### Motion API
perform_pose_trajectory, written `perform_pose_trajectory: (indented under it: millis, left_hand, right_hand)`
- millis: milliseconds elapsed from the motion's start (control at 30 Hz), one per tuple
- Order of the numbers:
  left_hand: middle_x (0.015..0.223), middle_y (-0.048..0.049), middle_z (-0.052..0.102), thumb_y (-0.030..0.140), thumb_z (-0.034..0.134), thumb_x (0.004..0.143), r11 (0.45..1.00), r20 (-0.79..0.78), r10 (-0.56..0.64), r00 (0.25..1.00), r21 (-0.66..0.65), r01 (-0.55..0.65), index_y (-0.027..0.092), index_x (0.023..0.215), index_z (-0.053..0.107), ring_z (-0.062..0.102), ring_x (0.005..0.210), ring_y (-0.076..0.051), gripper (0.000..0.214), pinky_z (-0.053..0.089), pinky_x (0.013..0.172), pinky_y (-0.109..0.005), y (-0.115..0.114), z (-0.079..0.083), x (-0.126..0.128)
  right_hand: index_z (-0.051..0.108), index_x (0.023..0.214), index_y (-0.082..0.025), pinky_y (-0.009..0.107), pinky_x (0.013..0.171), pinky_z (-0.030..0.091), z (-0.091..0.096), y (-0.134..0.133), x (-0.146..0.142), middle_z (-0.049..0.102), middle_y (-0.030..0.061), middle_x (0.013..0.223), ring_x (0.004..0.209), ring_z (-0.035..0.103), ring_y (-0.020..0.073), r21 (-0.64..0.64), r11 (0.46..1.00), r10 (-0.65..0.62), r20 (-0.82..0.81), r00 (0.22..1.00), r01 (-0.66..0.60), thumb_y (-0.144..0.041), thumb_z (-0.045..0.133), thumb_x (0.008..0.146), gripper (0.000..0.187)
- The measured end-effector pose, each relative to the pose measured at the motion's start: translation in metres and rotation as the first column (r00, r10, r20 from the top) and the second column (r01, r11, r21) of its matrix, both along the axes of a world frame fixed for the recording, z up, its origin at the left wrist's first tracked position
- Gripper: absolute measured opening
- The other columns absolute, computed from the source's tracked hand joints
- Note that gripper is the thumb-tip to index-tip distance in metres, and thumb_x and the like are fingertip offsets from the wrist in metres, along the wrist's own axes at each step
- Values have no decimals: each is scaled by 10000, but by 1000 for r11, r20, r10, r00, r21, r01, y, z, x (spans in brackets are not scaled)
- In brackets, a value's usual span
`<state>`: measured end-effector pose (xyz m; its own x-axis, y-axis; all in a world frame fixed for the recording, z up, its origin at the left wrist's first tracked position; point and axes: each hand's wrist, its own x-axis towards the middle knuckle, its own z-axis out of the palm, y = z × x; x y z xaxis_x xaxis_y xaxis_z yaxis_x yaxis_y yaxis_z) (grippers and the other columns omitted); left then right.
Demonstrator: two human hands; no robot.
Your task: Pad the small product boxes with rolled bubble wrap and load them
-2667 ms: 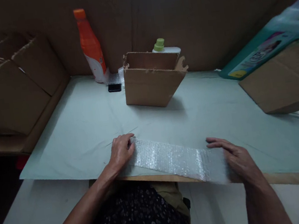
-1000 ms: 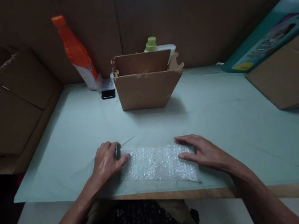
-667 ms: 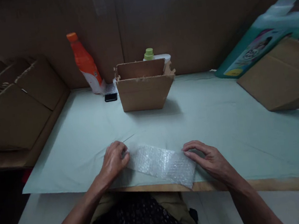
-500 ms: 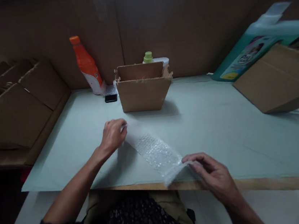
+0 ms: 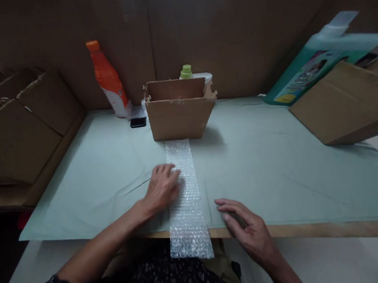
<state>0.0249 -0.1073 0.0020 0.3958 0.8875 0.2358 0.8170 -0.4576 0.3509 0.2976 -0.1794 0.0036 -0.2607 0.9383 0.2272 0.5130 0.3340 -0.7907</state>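
Note:
A long strip of clear bubble wrap (image 5: 184,192) lies lengthwise on the pale green sheet (image 5: 275,167), running from the open cardboard box (image 5: 179,115) to past the table's near edge, where its end hangs over. My left hand (image 5: 162,189) lies flat on the strip's left side near the middle, fingers stretched out. My right hand (image 5: 244,226) rests on the sheet just right of the strip, fingers spread and apart from the wrap. Neither hand holds anything.
An orange bottle (image 5: 108,80) and a small black object (image 5: 138,122) stand at the back left. A green-capped white bottle (image 5: 189,72) sits behind the box. Flattened cartons (image 5: 15,130) stack at left; a cardboard sheet (image 5: 346,104) and a teal package (image 5: 318,68) lean at right.
The bubble wrap was turned from lying across in front of me to lying lengthwise toward the box. My left hand now presses it flat; my right hand let go and rests beside it.

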Motion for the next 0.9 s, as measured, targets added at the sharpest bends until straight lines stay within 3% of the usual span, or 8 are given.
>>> perform_pose_trajectory:
  millis: [133,267,367,467,567,700,800,900]
  left_hand:
    - [1326,-126,616,261,613,921,975,56,-199,978,-92,204,195,1205,632,523,1260,-297,292,428,1084,-492,-58,-11,-2]
    - [1423,-138,581,284,623,928,978,124,-153,980,-121,168,182,1241,628,469,1363,-307,329,385,1150,-521,-69,-19,0]
    - [1438,-144,578,280,631,920,981,140,-129,982,-129,148,190,1259,628,462,1386,-318,352,380,1155,-546,-66,-22,-1]
    - [1455,-130,569,274,638,914,976,144,-137,980,-148,158,216,1280,618,459,1401,-318,372,378,1156,-560,-64,-22,-4]
    - [1470,-129,558,283,637,917,966,162,-164,973,-173,192,217,1294,608,446,1415,-313,384,374,1160,-564,-63,-21,-8]
    - [1462,-131,564,272,623,926,961,181,-174,968,-184,207,200,1275,622,439,1422,-299,356,367,1173,-548,-62,-20,-13]
    - [1441,-137,580,246,630,914,966,199,-158,967,-170,193,177,1249,644,446,1413,-305,343,372,1171,-545,-64,-21,-11]
    - [1436,-142,588,228,639,896,967,212,-148,966,-172,186,173,1234,659,450,1412,-316,343,375,1165,-561,-68,-22,-7]
  right_hand:
    - [678,1211,-259,486,1064,513,2,58,-26,702,85,1304,1244,629,242,99,968,212,176,961,-232,-249,467,999,299]
    - [630,1333,-224,513,1106,443,-8,125,-83,593,100,1473,1389,510,278,82,887,372,456,809,-454,-274,510,985,371]
    - [639,1324,-184,542,1097,419,-9,171,-103,581,141,1478,1385,504,322,117,918,254,559,789,-378,-281,519,972,384]
    - [626,1334,-136,591,1067,418,-3,189,-85,611,195,1424,1336,541,359,151,960,114,559,821,-236,-246,454,974,414]
    - [598,1378,-191,578,1055,448,1,153,-42,628,153,1416,1309,573,331,142,959,140,517,844,-247,-244,463,954,448]
    - [504,1478,-291,511,1060,477,2,48,6,561,72,1508,1356,543,273,108,888,333,518,788,-447,-151,528,858,636]
    - [509,1478,-252,525,1037,491,-6,-19,7,517,112,1544,1411,489,313,115,866,327,608,724,-488,-50,527,777,730]
    - [604,1369,-222,547,1008,503,-22,-45,-13,563,164,1491,1382,521,340,231,862,233,609,758,-450,-22,523,804,604]
